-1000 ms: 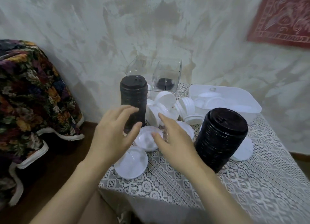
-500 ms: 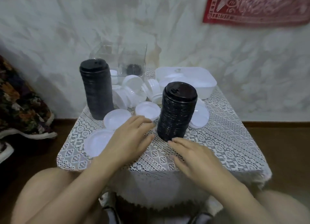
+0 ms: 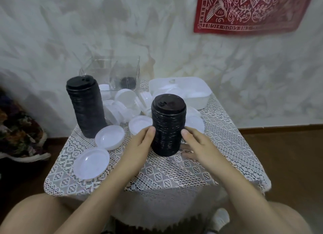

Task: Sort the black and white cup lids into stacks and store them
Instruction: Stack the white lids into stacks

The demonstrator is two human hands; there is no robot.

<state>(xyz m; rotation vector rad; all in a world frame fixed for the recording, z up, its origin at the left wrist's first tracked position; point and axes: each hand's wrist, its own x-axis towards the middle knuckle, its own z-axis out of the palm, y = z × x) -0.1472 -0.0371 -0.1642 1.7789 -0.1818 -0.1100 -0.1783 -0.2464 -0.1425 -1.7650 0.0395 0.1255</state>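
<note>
A short stack of black lids (image 3: 167, 125) stands upright in the middle of the small table. My left hand (image 3: 139, 142) grips its left side and my right hand (image 3: 195, 144) grips its right side, thumbs toward me. A taller stack of black lids (image 3: 85, 106) stands at the back left, leaning slightly. Loose white lids (image 3: 109, 137) lie flat on the lace cloth, with one lid (image 3: 91, 163) near the left edge. More white lids (image 3: 125, 104) lie heaped behind the stacks.
A clear glass box (image 3: 120, 74) with a few black lids inside stands at the back by the wall. A white plastic tub (image 3: 202, 100) holding white lids sits at the back right. The lace tablecloth (image 3: 174, 172) covers the table. My knees flank the front edge.
The view shifted up and back. Both hands moved from the cloth in front of the short black stack up to its sides and took hold of it.
</note>
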